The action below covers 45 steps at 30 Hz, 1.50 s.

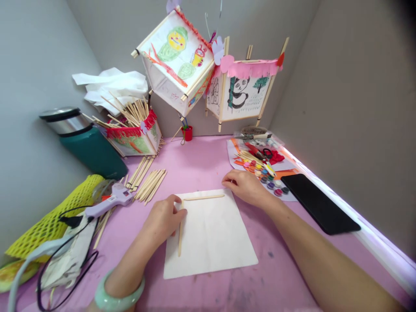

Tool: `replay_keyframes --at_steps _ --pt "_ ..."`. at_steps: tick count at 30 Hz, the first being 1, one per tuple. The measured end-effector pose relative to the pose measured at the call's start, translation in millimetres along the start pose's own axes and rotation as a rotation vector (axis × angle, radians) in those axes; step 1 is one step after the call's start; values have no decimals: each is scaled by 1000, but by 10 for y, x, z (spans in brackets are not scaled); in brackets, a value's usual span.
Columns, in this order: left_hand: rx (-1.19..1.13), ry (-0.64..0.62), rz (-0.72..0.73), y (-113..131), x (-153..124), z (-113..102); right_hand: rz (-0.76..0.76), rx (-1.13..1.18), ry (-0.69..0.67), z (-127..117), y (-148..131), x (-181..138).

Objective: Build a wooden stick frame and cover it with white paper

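Note:
A sheet of white paper [214,234] lies flat on the pink tabletop. Along its far edge runs a thin wooden stick [204,197], and a second wooden stick [180,240] lies down its left side, meeting the first near the corner. My left hand [165,216], with a pale green bangle on the wrist, has its thumb and fingers closed about the upper part of the left stick. At the paper's far right corner rests my right hand [245,186], fingers curled together; whatever they pinch is hidden.
Loose sticks [151,186], a lilac glue gun [112,201] with its cord and a teal bottle [87,147] are at left. A stick-filled paper box [136,143] stands behind. Paper lanterns [247,97] hang at the back. Paint pots [268,177] and a black phone [320,203] lie right.

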<state>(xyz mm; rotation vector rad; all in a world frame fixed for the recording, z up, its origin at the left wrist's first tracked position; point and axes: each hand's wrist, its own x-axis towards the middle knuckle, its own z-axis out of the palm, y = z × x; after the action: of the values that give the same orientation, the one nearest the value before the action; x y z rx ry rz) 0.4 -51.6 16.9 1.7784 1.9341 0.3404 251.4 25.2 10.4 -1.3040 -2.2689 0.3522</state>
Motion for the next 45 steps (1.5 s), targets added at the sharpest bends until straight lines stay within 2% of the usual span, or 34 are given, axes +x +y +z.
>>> replay_keyframes --at_steps 20,36,42,45 --pt "-64 22 -39 -2 12 -6 -15 -89 -76 101 -71 -16" --pt "-137 -20 -47 -30 21 38 -32 -96 -84 151 -44 -21" --pt "-70 -11 -7 -4 -8 16 -38 -103 -100 152 -65 -33" --pt "48 76 -6 -44 31 -77 -38 -115 -92 142 -83 -38"
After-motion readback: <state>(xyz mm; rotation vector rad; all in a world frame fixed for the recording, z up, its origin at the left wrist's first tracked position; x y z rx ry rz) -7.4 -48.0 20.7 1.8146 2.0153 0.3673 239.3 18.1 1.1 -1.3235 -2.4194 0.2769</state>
